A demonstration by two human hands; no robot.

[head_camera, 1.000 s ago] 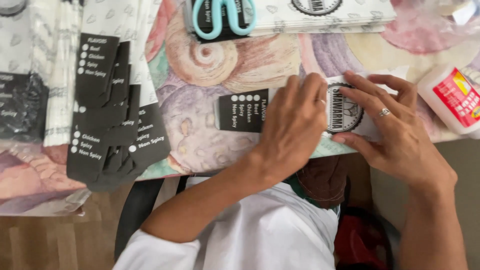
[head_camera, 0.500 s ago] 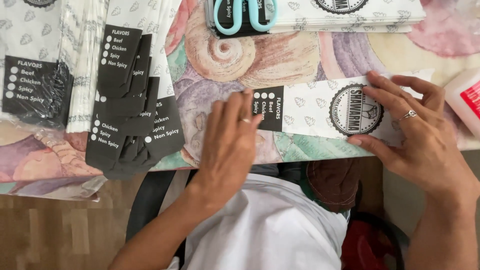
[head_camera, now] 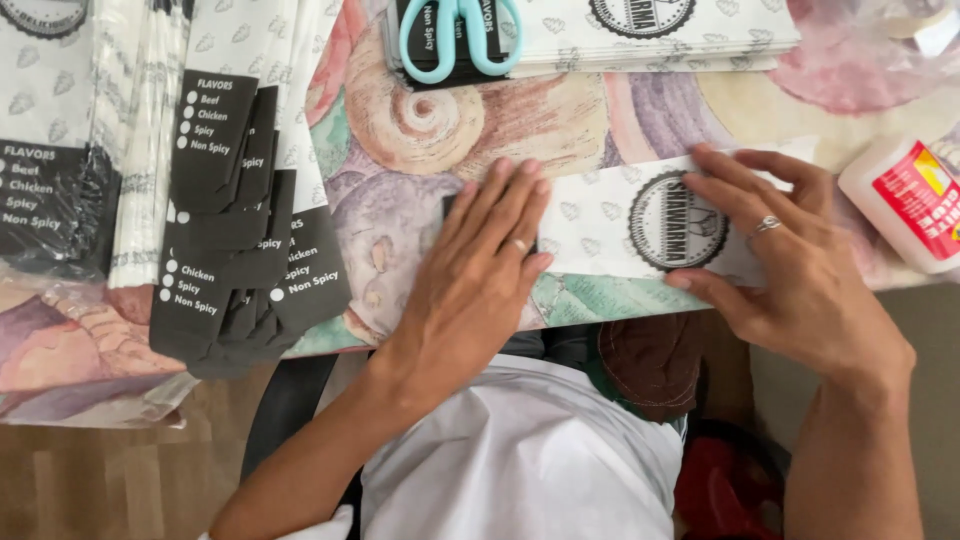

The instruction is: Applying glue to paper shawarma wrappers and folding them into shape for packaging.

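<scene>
My left hand lies flat, fingers extended, covering the black end of the printed paper sleeve at the table's near edge. My right hand presses its other end, fingers spread. Scissors rest at the far edge; a glue bottle lies right.

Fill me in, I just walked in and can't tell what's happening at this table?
A person is working on a white printed paper sleeve lying flat on the patterned tablecloth. The left hand presses palm-down on the sleeve's black end, while the right hand holds down the other end beside its round black emblem. A fanned pile of finished sleeves lies to the left, turquoise-handled scissors rest on a stack at the top, and a white glue bottle lies at the right.
</scene>
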